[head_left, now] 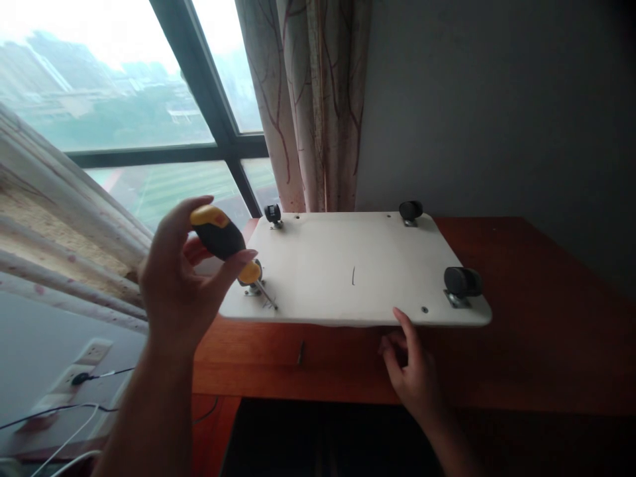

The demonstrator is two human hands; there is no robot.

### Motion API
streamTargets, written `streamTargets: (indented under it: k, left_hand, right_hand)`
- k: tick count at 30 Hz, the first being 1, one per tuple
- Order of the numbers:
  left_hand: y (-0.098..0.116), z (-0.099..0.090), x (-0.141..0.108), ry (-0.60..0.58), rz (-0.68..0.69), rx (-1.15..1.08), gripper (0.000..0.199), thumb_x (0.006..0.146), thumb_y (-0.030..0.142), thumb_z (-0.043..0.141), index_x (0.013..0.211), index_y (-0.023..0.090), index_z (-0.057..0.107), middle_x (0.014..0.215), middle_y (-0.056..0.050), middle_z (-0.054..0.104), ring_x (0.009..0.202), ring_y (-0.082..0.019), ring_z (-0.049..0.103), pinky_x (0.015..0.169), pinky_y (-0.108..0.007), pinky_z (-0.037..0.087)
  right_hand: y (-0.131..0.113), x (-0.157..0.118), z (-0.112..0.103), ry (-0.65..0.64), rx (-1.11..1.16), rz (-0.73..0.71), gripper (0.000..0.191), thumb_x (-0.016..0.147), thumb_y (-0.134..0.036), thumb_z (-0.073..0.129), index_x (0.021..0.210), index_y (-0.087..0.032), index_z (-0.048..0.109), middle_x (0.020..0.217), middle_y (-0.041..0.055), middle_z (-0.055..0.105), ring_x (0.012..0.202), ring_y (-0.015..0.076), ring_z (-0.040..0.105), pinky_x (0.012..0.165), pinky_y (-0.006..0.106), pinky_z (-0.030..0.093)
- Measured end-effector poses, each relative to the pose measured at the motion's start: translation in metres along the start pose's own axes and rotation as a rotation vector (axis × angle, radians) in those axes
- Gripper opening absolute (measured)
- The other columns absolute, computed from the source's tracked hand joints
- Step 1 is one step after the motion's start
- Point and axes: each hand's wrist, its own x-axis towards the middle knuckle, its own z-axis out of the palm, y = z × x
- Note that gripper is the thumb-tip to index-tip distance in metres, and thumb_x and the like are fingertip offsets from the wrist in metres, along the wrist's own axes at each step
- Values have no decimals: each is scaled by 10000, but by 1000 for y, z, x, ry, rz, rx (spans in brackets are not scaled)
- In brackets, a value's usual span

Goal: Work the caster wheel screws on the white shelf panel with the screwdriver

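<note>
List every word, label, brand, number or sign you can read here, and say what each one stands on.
No readable text anywhere.
Reddish patch on the handle of the screwdriver: too blurred to tell whether it bears lettering.
Dark stroke on the white panel: a single thin line, no word that I can read.
Faint marks on the panel by the screwdriver's tip: too small to make out.

Yellow-and-black screwdriver point(223, 240), tip down, over white four-castered board point(318, 268)
</note>
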Motion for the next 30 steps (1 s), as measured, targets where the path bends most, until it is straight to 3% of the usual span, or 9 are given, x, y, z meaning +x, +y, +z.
streamTargets:
  k: [3, 7, 12, 17, 22, 30]
  left_hand:
    - [2, 1, -3, 6, -35, 76, 853, 545, 97, 941, 1325, 289, 654, 1018, -16, 750, 838, -187, 743, 744, -275, 663]
    - [9, 4, 0, -38, -65, -52, 701, 645, 89, 892, 1281, 265, 657, 925, -13, 758, 802, -214, 774, 706, -303, 680]
    - [18, 3, 7, -224, -146, -202, 622, 736, 128, 859, 1308, 212, 629, 965, -80, 785, 821, -240, 786, 761, -335, 688]
    - [11, -4, 16, -410, -149, -339, 634, 764, 169, 856, 1343, 236, 607, 1023, -116, 781, 815, -279, 788, 722, -397, 692]
    - [-3, -12, 23, -407, -292, -469, 661, 666, 179, 930, 1259, 270, 654, 984, -115, 774, 829, -356, 785, 712, -498, 686]
    - [-4, -6, 17, -366, -247, -451, 621, 725, 260, 892, 1289, 292, 633, 1027, -93, 765, 787, -313, 777, 656, -461, 673]
  right_hand:
    - [1, 0, 1, 0, 5, -7, 559, 990, -333, 527, 1520, -187, 426, 955, 93, 777, 858, 231, 772, 763, 341, 629]
    - [1, 0, 1, 31, 3, -17, 557, 986, -351, 530, 1508, -177, 447, 914, 89, 767, 831, 227, 766, 773, 345, 627]
    - [-3, 3, -1, 37, 21, -5, 526, 997, -355, 524, 1494, -192, 470, 875, 66, 752, 787, 206, 753, 750, 317, 621]
    - [-5, 6, -2, 134, -20, -43, 483, 964, -434, 602, 1379, -186, 594, 1015, 115, 774, 877, 239, 768, 796, 346, 631]
    - [-10, 8, -2, 147, 5, 13, 476, 959, -467, 609, 1341, -185, 623, 1016, 122, 782, 845, 237, 774, 775, 346, 638]
    - [-26, 10, -3, 118, 312, 199, 473, 948, -445, 628, 1349, -196, 597, 876, 65, 781, 572, 146, 675, 517, 254, 567]
